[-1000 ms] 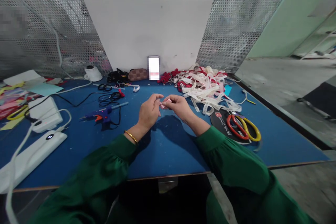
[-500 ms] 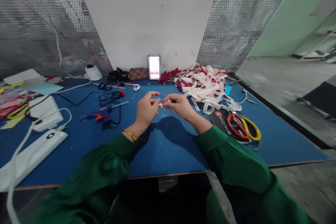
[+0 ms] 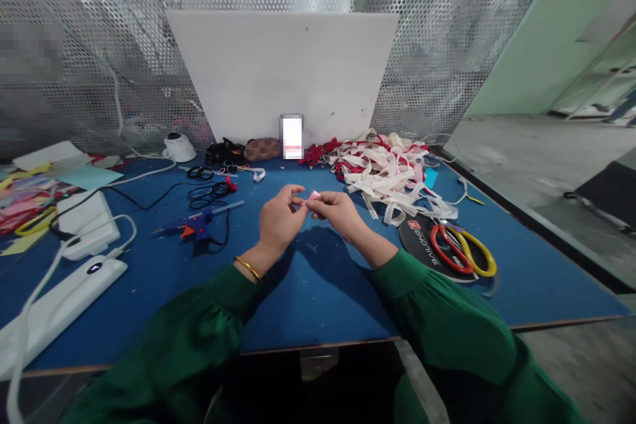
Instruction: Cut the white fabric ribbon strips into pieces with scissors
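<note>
A small piece of pink ribbon (image 3: 314, 196) is pinched between my two hands above the middle of the blue table. My left hand (image 3: 281, 217) grips its left end between thumb and fingertips, with the index finger curled above. On the other side, my right hand (image 3: 338, 212) closes thumb and forefinger on the ribbon. Part of the ribbon is hidden by the fingers. To the left of my left hand lies a blue glue gun (image 3: 196, 224) with an orange trigger.
Cream and red ribbons (image 3: 387, 169) lie heaped at the back right. Scissors (image 3: 462, 250) with red and yellow handles rest on a black disc (image 3: 415, 245). A lit phone (image 3: 292, 137) leans on the white board (image 3: 293, 66). A white power strip (image 3: 59, 315) lies at left.
The view has tipped up slightly. My fingers have shifted on the ribbon, and more of the pink piece now stands up above the fingertips.
</note>
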`<state>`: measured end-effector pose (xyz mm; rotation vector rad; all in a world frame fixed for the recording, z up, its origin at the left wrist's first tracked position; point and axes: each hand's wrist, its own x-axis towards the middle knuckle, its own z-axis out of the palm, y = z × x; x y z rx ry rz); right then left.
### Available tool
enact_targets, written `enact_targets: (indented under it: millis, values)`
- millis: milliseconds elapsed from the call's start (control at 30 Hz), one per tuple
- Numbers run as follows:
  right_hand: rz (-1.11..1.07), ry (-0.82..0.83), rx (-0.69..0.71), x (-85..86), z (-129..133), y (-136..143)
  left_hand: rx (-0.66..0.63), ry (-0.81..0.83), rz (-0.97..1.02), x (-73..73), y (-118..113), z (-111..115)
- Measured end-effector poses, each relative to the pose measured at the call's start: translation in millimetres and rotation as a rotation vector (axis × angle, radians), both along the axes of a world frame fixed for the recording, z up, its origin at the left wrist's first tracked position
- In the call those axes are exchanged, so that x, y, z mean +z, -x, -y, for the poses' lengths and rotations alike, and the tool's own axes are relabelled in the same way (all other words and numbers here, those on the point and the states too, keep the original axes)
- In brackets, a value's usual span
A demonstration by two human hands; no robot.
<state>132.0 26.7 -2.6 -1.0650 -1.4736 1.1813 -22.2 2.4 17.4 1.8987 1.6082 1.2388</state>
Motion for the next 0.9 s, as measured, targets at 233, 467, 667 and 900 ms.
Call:
enact_targets:
  millis: [233,467,667,900]
  values:
    - [0.324,-0.166,-0.051,0.7,-5,-7,-0.076,0.038,-0.094,0.9,2,0]
    - [0.266,-0.1,0.002,2.3,-4,-6,-0.182,0.082,0.079,-4.7,7,-8]
    - [0.283,-0.116,0.036,1.9,1,3,-0.097,0.184,0.239,-5.2,8,-11]
    - [0.752,-0.348,-0.188,5.2,12,5,-0.135,0.342,0.484,-12.4,2,-14]
